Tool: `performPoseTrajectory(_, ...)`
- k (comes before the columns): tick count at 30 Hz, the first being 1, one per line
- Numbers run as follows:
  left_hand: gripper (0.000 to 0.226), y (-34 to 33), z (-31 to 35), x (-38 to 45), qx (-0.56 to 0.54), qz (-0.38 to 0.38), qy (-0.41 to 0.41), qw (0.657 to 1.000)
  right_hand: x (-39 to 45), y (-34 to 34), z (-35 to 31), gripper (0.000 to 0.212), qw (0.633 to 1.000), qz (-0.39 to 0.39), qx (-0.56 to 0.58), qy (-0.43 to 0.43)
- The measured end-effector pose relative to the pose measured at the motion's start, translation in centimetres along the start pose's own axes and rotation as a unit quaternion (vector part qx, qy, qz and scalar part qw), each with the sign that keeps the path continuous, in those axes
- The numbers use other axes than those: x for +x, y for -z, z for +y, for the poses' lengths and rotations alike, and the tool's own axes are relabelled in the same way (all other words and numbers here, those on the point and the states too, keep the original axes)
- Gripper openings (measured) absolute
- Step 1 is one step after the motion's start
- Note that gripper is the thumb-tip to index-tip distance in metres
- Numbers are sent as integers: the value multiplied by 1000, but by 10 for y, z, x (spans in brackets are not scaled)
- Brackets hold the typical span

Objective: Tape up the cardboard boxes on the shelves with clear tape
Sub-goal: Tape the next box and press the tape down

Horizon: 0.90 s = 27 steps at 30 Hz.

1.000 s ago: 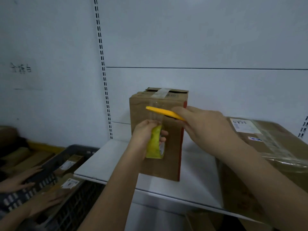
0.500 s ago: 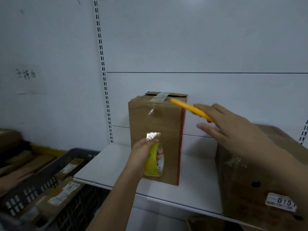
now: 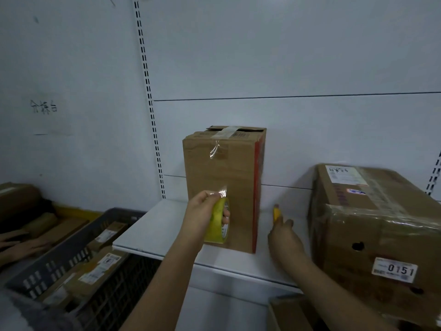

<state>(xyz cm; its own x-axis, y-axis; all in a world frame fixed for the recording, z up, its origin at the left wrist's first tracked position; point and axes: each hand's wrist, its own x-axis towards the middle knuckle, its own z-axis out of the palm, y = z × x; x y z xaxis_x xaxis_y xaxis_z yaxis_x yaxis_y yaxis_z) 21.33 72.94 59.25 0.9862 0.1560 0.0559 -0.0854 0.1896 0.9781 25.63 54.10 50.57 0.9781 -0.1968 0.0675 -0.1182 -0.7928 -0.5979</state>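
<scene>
Tape roll and cutter at the upright box, frame centre.
Your left hand [image 3: 202, 211] grips the tape roll [image 3: 218, 223]; your right hand [image 3: 285, 237] grips the yellow cutter [image 3: 276, 212] beside the cardboard box [image 3: 224, 185].

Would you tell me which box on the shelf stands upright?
The tall narrow box behind the tape roll; the wide labelled box at right lies flat.

White shelf [image 3: 167, 225], upright cardboard box [image 3: 222, 187] standing on it, larger labelled box [image 3: 372, 235] at its right end
</scene>
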Motion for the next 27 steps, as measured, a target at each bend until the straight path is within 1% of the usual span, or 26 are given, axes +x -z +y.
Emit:
performPoseTrajectory(2,27,-1,-3,-1,0,1,3,1000,2,-21,16,41,994,15,-110,-14)
performPoseTrajectory(3,26,-1,-4,-2,-1,2,3,1000,0,-23,18,45,991,14,-133,-14)
performPoseTrajectory(4,26,-1,-5,-2,0,4,3,1000,3,-25,21,52,984,9,-177,20)
performPoseTrajectory(6,25,-1,-5,-2,2,5,3,1000,6,-23,17,66,975,27,-213,50)
performPoseTrajectory(7,24,0,-4,-3,2,5,3,1000,6,-18,14,66,973,15,-226,48)
performPoseTrajectory(8,22,2,-4,-3,3,6,3,1000,7,-9,8,58,969,12,-241,51)
performPoseTrajectory(9,21,4,-3,-2,5,8,2,1000,6,5,-2,45,973,21,-225,46)
performPoseTrajectory(10,21,7,-2,-1,9,11,-1,1000,7,23,-14,34,977,58,-200,53)
performPoseTrajectory(11,21,11,-1,0,13,15,-3,1000,5,44,-29,28,979,125,-149,69)
performPoseTrajectory(12,22,14,1,0,16,22,-7,1000,2,67,-43,25,967,214,-93,104)
performPoseTrajectory(13,24,18,3,1,18,28,-12,999,-2,88,-62,23,934,316,-35,161)
performPoseTrajectory(14,25,21,6,0,18,32,-15,999,-4,105,-82,22,889,398,-4,228)
performPoseTrajectory(15,25,24,8,0,19,36,-18,999,-6,118,-102,23,844,448,11,294)
performPoseTrajectory(16,25,25,11,-2,20,40,-21,999,-5,127,-123,24,811,462,-1,358)
performPoseTrajectory(17,25,26,14,-3,19,43,-24,999,1,133,-143,28,788,458,-30,411)
performPoseTrajectory(18,24,26,16,-5,16,46,-27,998,9,135,-162,33,775,435,-68,453)
performPoseTrajectory(19,23,26,18,-7,12,47,-30,998,17,134,-177,38,776,393,-118,479)
performPoseTrajectory(21,23,27,20,-11,8,47,-36,998,30,124,-195,39,807,269,-226,475)
performPoseTrajectory(22,22,28,20,-12,8,46,-37,998,37,117,-197,38,821,228,-252,459)
performPoseTrajectory(23,20,30,21,-14,10,44,-38,998,44,111,-195,39,832,213,-252,446)
performPoseTrajectory(25,17,35,21,-16,17,43,-39,998,49,104,-186,39,842,231,-229,430)
performPoseTrajectory(27,16,39,21,-18,21,46,-40,998,51,101,-182,43,824,257,-248,439)
